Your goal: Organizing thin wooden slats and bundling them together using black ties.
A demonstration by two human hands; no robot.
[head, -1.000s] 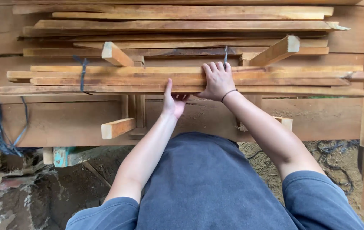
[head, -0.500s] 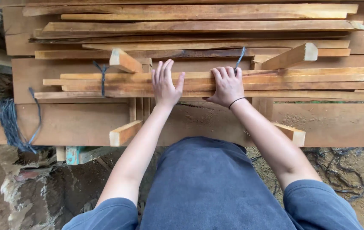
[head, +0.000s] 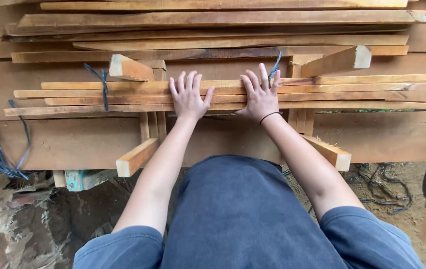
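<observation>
The person is wearing a dark blue-grey T-shirt [head: 238, 214]. It is covering the chest and belly, and the cloth is looking plain, with no pictures on it. The short sleeves are ending near the elbows, one sleeve [head: 115, 246] on the left arm and one sleeve [head: 367, 234] on the right arm. Below the sleeves both arms are showing bare, all the way down. The left hand [head: 188, 97] is wearing nothing. The right hand [head: 261, 94] is wearing no rings or gloves either. A thin black band [head: 270, 116] is going around the right wrist. It may be a hair tie or a cord bracelet; it is too small to tell.
</observation>
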